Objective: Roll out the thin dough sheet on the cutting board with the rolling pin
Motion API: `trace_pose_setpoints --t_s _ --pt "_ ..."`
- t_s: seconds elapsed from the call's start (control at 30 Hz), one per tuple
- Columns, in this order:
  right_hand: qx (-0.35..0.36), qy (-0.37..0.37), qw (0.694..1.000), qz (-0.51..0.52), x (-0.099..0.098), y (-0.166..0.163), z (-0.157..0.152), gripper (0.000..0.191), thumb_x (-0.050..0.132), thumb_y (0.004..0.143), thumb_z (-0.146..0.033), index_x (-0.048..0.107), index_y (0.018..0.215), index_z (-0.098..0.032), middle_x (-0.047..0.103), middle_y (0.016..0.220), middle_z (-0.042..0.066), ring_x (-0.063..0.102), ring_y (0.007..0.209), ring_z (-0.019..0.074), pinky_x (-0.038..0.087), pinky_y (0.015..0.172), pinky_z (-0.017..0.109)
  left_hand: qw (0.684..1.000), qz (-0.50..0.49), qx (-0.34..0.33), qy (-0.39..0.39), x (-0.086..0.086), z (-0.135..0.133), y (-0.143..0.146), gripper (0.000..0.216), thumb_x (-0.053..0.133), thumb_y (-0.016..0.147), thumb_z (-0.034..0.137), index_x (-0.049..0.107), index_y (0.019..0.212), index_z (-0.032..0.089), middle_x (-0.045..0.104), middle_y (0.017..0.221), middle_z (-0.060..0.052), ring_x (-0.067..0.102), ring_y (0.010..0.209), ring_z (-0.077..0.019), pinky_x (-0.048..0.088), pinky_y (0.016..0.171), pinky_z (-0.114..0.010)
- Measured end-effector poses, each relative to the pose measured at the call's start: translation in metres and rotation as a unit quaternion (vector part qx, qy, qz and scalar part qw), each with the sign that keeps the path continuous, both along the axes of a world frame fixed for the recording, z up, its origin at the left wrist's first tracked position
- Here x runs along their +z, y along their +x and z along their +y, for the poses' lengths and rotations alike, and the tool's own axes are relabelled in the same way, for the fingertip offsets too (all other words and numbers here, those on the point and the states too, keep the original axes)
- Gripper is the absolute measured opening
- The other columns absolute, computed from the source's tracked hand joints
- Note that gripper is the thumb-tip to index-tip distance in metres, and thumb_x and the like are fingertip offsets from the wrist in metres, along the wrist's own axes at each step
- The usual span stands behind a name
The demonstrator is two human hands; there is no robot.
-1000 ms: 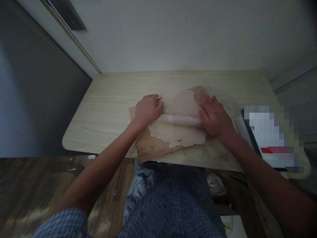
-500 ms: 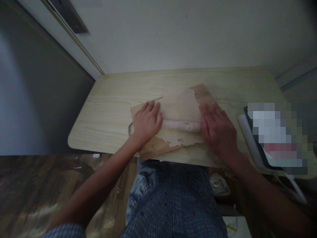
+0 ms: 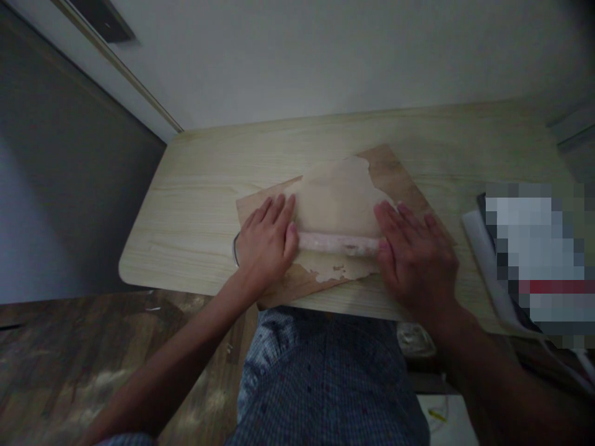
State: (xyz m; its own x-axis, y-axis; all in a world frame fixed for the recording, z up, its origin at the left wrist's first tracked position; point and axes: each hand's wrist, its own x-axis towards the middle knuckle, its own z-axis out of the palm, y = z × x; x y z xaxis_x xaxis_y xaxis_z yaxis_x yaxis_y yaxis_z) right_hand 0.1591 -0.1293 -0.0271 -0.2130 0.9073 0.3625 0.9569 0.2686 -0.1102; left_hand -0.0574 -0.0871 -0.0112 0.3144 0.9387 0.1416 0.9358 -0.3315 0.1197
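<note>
A pale, floury rolling pin point(image 3: 337, 243) lies across a thin sheet of dough point(image 3: 334, 195). My left hand point(image 3: 267, 238) rests flat over the pin's left end, fingers stretched forward. Over the right end lies my right hand point(image 3: 416, 260), its fingers likewise extended, palm down. Both ends of the pin are hidden beneath the hands. Irregular edges mark the dough, with small holes near its front. Under it sits a wooden board point(image 3: 400, 170), turned at an angle, with a metal loop handle point(image 3: 235, 249) beside my left hand.
The board lies on a light wood-grain table point(image 3: 186, 204) against a white wall point(image 3: 325, 62). On the right is a blurred-out object point(image 3: 534, 248) with a pale roll-like edge. A clear plastic item point(image 3: 416, 341) shows below the table.
The pin has rolled slightly toward me over the dough, with both hands moving along on it. The whole view has also shifted a little.
</note>
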Motion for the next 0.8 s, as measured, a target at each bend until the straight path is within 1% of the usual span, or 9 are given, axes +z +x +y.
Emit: trace_pose_setpoints --t_s 0.17,0.3,0.4,0.5,0.6,0.7,0.8 --pt "-0.007 -0.021 1.0 0.006 0.005 0.001 0.015 0.052 0.035 0.084 -0.022 0.034 0.136 -0.015 0.047 0.133 0.01 0.045 0.12 0.0246 0.03 0.103 0.047 1.0 0.014 0.01 -0.006 0.001 0.011 0.003 0.053 0.03 0.084 0.026 0.032 0.136 0.014 0.039 0.139 -0.008 0.034 0.129 -0.0239 0.028 0.105 -0.041" --pt "-0.017 -0.04 0.999 0.016 0.009 0.001 0.026 0.052 0.036 0.082 -0.02 0.037 0.134 -0.012 0.048 0.132 0.011 0.049 0.116 0.0254 0.033 0.102 0.046 0.999 0.013 0.009 -0.029 0.004 0.021 0.004 0.058 0.033 0.079 0.022 0.03 0.136 0.013 0.037 0.141 -0.007 0.033 0.129 -0.0231 0.029 0.105 -0.037" --pt "-0.029 -0.061 0.997 0.024 0.013 0.001 0.034 0.054 0.036 0.081 -0.019 0.036 0.135 -0.015 0.049 0.131 0.01 0.051 0.114 0.0261 0.034 0.101 0.047 0.998 0.012 0.013 -0.055 0.007 0.029 0.004 0.06 0.033 0.077 0.021 0.029 0.137 0.014 0.038 0.14 -0.005 0.034 0.129 -0.0223 0.03 0.105 -0.036" --pt "-0.043 -0.078 0.995 0.035 0.017 0.0 0.044 0.055 0.037 0.08 -0.017 0.037 0.135 -0.016 0.053 0.127 0.01 0.052 0.112 0.0277 0.037 0.098 0.047 0.998 0.012 0.02 -0.06 0.008 0.036 0.005 0.06 0.033 0.077 0.021 0.029 0.137 0.016 0.038 0.14 -0.004 0.034 0.128 -0.0221 0.031 0.105 -0.037" --pt "-0.05 -0.105 0.992 0.044 0.019 0.001 0.057 0.057 0.039 0.077 -0.015 0.039 0.133 -0.017 0.053 0.127 0.011 0.05 0.114 0.0302 0.04 0.094 0.049 0.998 0.017 0.03 -0.052 0.007 0.045 0.009 0.059 0.035 0.077 0.021 0.031 0.136 0.017 0.039 0.139 -0.004 0.035 0.128 -0.0227 0.031 0.104 -0.039" --pt "-0.056 -0.117 0.99 0.057 0.017 0.004 0.073 0.057 0.039 0.076 -0.015 0.039 0.132 -0.015 0.048 0.132 0.012 0.043 0.12 0.0311 0.038 0.095 0.052 0.998 0.018 0.04 -0.055 0.007 0.056 0.013 0.056 0.034 0.079 0.022 0.033 0.135 0.017 0.043 0.137 -0.006 0.039 0.125 -0.0224 0.033 0.102 -0.039" --pt "-0.061 -0.114 0.989 0.072 0.012 0.006 0.083 0.056 0.039 0.076 -0.017 0.04 0.131 -0.014 0.046 0.134 0.012 0.039 0.124 0.0305 0.036 0.097 0.051 0.996 0.01 0.047 -0.073 0.007 0.067 0.016 0.052 0.033 0.08 0.022 0.036 0.132 0.016 0.049 0.131 -0.008 0.047 0.118 -0.0227 0.039 0.096 -0.039"
